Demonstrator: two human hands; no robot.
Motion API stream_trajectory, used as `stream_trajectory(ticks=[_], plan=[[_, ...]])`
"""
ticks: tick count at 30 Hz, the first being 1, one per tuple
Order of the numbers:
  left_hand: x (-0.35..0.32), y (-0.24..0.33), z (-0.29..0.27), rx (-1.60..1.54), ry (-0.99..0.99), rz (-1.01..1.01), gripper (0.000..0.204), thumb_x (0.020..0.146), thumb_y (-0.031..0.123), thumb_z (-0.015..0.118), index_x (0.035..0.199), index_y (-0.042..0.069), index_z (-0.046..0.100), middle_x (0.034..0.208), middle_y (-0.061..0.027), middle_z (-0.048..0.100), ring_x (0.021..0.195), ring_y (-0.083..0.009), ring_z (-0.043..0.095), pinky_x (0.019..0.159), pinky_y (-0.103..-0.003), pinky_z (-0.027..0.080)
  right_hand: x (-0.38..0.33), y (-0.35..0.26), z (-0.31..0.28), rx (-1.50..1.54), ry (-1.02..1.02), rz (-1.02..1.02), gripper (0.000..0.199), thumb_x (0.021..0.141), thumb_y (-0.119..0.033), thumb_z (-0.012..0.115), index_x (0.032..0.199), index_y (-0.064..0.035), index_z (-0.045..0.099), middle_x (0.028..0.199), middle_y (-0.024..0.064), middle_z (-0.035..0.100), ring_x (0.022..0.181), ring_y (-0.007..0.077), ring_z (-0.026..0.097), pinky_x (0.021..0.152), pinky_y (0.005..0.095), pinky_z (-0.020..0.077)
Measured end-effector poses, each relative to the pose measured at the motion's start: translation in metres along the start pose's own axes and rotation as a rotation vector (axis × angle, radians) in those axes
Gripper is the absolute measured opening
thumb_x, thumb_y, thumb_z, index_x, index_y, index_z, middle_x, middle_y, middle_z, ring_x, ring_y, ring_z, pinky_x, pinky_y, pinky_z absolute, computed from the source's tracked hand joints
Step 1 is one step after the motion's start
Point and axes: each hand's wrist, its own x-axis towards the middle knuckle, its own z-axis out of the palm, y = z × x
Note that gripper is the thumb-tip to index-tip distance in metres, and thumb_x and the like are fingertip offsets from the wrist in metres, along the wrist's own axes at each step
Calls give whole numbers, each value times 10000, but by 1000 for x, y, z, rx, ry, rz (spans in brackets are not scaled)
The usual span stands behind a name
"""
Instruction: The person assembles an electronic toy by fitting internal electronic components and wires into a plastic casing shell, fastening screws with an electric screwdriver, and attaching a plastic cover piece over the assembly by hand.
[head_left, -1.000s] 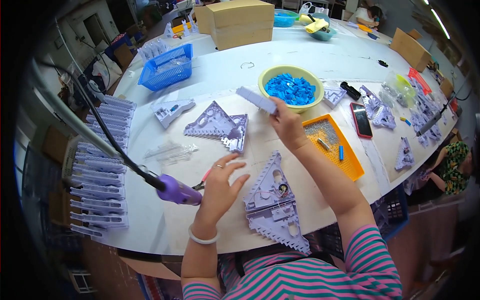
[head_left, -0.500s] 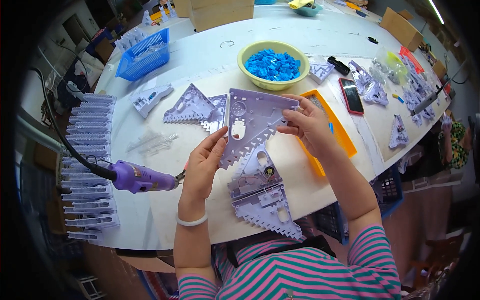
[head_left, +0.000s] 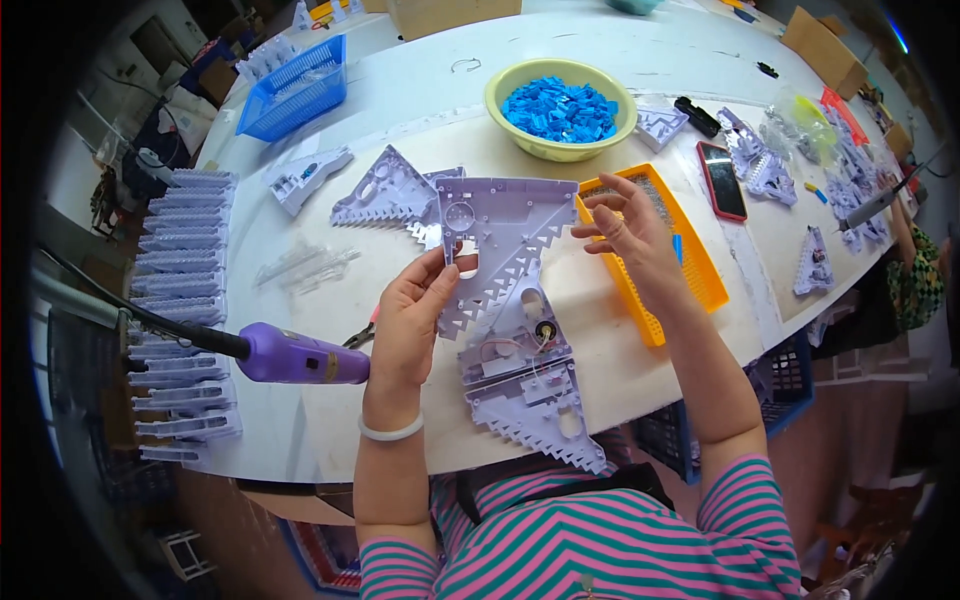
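My left hand (head_left: 412, 312) grips a lavender plastic shell half (head_left: 510, 215) by its left edge, thumb on the inner face. The shell is triangular with a toothed slanting edge, a round speaker-like grille and an oval hole. My right hand (head_left: 640, 240) is off the shell, fingers apart, over the orange tray (head_left: 700, 270). Beneath the held shell, nearer me, lies an opened pair of lavender shells (head_left: 530, 400) with thin wires and a small round metal part. More toothed shells (head_left: 385, 190) lie behind my left hand.
A purple electric screwdriver (head_left: 300, 353) hangs on its cable left of my left forearm. Behind stands a yellow bowl (head_left: 495, 110) of blue pieces; a blue basket (head_left: 270, 118) is far left. Stacked lavender parts (head_left: 185, 280) line the left edge. A phone (head_left: 722, 180) lies right, near loose shells.
My right hand has let go of the shell's right corner and opened beside it. The held shell has shifted slightly left. The screwdriver has swung nearer my left forearm.
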Motion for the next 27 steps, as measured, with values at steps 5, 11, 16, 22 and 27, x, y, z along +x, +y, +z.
stream_trajectory(ticks=[5, 11, 16, 22, 27], plan=[[-6, 2, -5, -17, -8, 5, 363, 1050, 103, 621, 1385, -37, 597, 1230, -119, 731, 1071, -120, 667, 941, -257, 524, 1, 5, 2, -16, 9, 23, 618, 1044, -307, 659, 1508, 7, 399, 1247, 142, 604, 1018, 216, 724, 784, 278, 578], [-8, 1, -8, 6, -9, -22, 366, 1050, 108, 622, 1388, -31, 597, 1231, -112, 730, 1057, -111, 654, 937, -255, 515, 4, 13, 3, -17, -6, 35, 573, 1032, -234, 680, 1490, 0, 427, 1253, 130, 594, 994, 205, 731, 768, 278, 577], [-8, 1, -6, 15, 3, -29, 365, 1054, 116, 616, 1389, -27, 598, 1237, -107, 726, 1054, -107, 649, 936, -255, 514, 7, 8, 10, 27, -47, 19, 504, 1050, -217, 645, 1466, 10, 477, 1201, 132, 655, 986, 195, 728, 782, 274, 572], [-2, -2, -4, -16, 31, -34, 370, 1059, 119, 606, 1400, -25, 589, 1265, -115, 719, 1076, -118, 656, 949, -264, 519, 15, 10, 16, 35, -118, 41, 443, 1041, -171, 650, 1421, 23, 526, 1077, 108, 718, 955, 182, 740, 791, 276, 576], [-4, -2, -12, -1, -26, -77, 413, 1060, 126, 599, 1439, -30, 554, 1287, -117, 714, 1085, -116, 663, 955, -263, 520, 22, 20, 14, -12, -139, 63, 433, 1029, -158, 664, 1405, 18, 537, 1022, 97, 733, 910, 169, 745, 779, 263, 568]])
